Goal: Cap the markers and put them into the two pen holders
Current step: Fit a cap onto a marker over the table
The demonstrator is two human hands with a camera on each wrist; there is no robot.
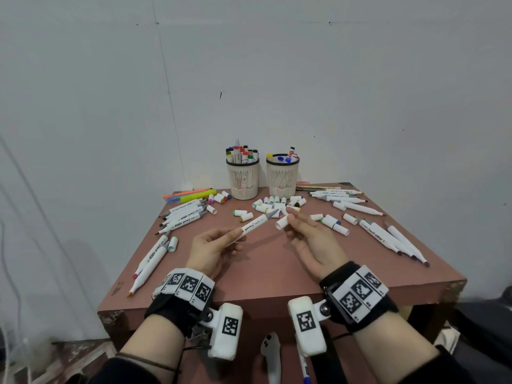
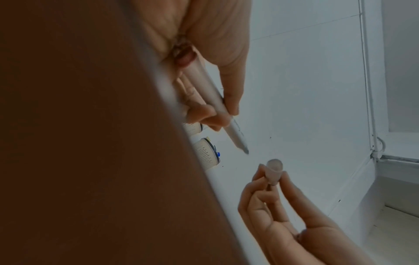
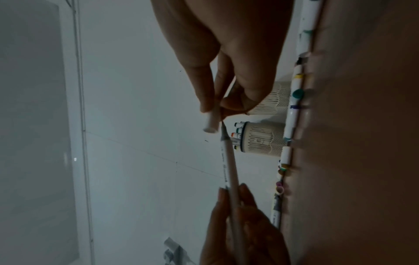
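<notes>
A reddish-brown table (image 1: 277, 273) stands against a plain white wall (image 1: 110, 92). Above its middle, the left hand (image 1: 213, 250) pinches a white marker (image 1: 256, 224) by the lower barrel, thumb on top and fingers curled beneath; its grey tip is bare and points up and to the right. The right hand (image 1: 313, 245) pinches a white cap (image 1: 282, 222) between thumb and fingertips, open end turned toward the marker. In the head view cap and tip are close but apart; the left wrist view also shows a gap between them.

Just beyond the hands lies a cluster of loose caps (image 1: 277, 207). More uncapped markers lie in a bunch at the left (image 1: 184, 216) and another at the right (image 1: 393, 238). At the far edge stand two cream mesh holders side by side: the left holder (image 1: 243, 180) is crowded with capped markers, the right holder (image 1: 282, 180) has only a few. Orange and yellow highlighters (image 1: 194, 194) lie left of the holders.
</notes>
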